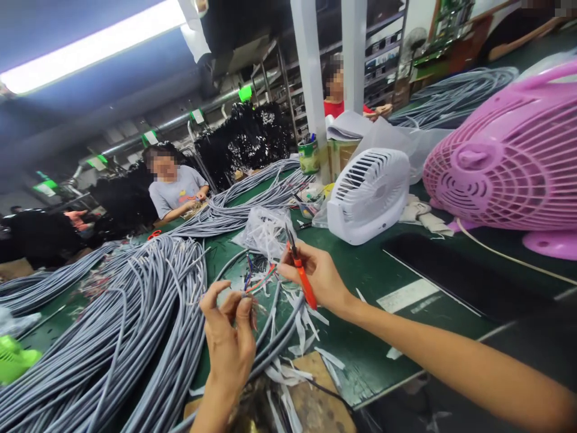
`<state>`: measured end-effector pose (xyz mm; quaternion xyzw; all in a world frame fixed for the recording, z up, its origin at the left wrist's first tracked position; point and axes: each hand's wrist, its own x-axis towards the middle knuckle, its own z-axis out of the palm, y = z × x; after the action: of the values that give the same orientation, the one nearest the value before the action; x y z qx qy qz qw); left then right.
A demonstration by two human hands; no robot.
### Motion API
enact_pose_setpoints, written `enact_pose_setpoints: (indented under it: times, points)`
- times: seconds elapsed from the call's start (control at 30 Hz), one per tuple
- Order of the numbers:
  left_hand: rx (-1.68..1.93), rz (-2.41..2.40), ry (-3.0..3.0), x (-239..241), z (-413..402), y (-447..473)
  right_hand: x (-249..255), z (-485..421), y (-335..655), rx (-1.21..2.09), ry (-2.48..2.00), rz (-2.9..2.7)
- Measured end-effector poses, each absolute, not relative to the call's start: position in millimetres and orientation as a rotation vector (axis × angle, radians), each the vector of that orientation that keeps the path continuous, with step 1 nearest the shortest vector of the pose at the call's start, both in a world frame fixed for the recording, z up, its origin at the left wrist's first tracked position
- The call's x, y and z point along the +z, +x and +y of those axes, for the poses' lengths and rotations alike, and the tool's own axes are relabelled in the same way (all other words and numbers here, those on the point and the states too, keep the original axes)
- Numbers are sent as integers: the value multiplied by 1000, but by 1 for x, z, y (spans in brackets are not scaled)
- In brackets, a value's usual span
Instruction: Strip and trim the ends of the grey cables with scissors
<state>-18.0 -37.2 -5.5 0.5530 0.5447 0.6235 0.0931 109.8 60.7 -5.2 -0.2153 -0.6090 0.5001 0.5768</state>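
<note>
This is a factory workshop where cables are prepared. Bundles of grey cables (126, 325) cover the long green workbench (360, 270) at the lower left. In the lower middle are a cable end with bared coloured wires (259, 281), orange-handled cutters (301, 273) and white scraps (306, 328). Other workers (174, 191) sit along the bench at middle left. Metal racks (383, 60) and a strip light (90, 51) fill the top. A white fan (367, 195) and a pink fan (509, 162) stand at the right.

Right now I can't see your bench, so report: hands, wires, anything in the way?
Left hand pinching coloured wires. Right hand gripping orange snips, blades up, off wires. White scraps underneath, nothing between.
</note>
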Motion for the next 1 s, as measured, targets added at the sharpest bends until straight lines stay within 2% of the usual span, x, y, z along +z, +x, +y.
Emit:
enact_pose_setpoints:
  times: [0.23,0.33,0.57,0.73,0.87,1.0]
  points:
    - [1274,1639,2420,3,-40,-37,-9,51,114,1054,-387,-1609]
    - [1241,1553,2549,2,-38,-42,-7,53,115,1086,-393,-1609]
    - [1259,1386,2672,1,-37,-39,-3,55,113,1405,-297,-1529]
    - [1310,1260,2519,-5,-34,-38,1,53,115,1550,-255,-1400]
    - [1543,1362,2089,-14,-33,-36,2,50,119,1524,-265,-1442]
    - [1504,1394,1715,-11,-31,-31,0,49,120,1460,-267,-1509]
